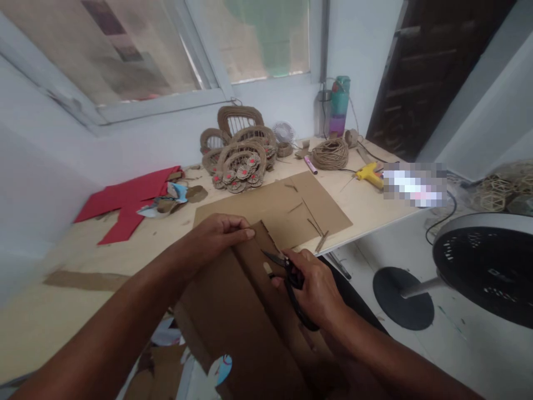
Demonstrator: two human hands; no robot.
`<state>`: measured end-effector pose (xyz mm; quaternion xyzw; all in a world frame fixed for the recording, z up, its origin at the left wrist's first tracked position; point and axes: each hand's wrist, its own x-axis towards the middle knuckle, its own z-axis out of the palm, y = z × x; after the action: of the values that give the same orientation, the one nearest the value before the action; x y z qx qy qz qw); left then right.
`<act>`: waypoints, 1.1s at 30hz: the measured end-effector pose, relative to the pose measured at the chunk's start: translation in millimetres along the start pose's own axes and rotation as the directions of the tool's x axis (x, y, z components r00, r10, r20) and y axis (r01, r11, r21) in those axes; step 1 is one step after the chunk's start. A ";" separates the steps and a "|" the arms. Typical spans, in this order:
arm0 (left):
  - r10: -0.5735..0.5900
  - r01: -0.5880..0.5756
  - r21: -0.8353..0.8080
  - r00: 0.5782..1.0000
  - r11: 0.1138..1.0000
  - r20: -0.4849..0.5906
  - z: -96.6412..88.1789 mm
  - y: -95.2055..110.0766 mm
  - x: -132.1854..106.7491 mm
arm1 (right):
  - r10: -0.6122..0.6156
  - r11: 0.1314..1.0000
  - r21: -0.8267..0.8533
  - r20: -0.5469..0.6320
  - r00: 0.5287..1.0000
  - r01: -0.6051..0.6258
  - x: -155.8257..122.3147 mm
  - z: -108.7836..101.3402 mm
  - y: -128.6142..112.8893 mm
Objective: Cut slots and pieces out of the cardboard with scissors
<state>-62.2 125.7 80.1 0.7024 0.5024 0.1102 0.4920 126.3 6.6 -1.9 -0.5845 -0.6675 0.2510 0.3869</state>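
Observation:
My left hand (219, 236) grips the top edge of a brown cardboard sheet (241, 311) held up in front of me, fingers curled over it. My right hand (314, 286) is closed round the black handles of a pair of scissors (287, 272). The blades point left and up into the right edge of the cardboard sheet, near its top corner. Both forearms reach in from the bottom of the view.
On the light wooden table (83, 261) lie a flat cardboard piece (275, 208), red paper (129, 200), woven jute baskets (239, 153), a twine coil (330, 154), a yellow glue gun (368, 174) and a bottle (339, 105). A floor fan (487, 272) stands at the right.

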 end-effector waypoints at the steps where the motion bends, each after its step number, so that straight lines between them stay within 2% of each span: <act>1: -0.005 0.005 -0.005 1.000 1.000 -0.002 0.6 0.6 -1.3 | -0.002 1.000 -0.007 -0.001 1.000 0.002 -0.1 0.3 0.2; 8: -0.075 0.073 -0.097 0.997 0.993 -0.013 5.9 4.8 -10.0 | -0.014 1.000 -0.016 -0.008 1.000 0.014 0.3 2.9 0.0; 19: -0.058 0.057 -0.103 0.998 0.993 0.001 6.5 6.8 -9.2 | 0.008 0.999 0.037 0.015 1.000 -0.008 -1.4 6.0 1.8; 24: -0.081 0.081 -0.093 0.997 0.992 0.006 5.7 8.7 -9.9 | -0.003 0.997 0.072 0.066 0.998 -0.002 -1.8 3.4 -0.9; 33: -0.100 0.091 -0.120 0.992 0.989 -0.073 16.1 22.4 -22.7 | -0.005 0.998 0.062 0.103 0.995 -0.002 -3.2 3.3 -0.2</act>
<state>-49.0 97.5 97.8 0.6427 0.5472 0.1433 0.5167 123.5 3.8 -4.3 -0.5580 -0.6789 0.3014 0.3701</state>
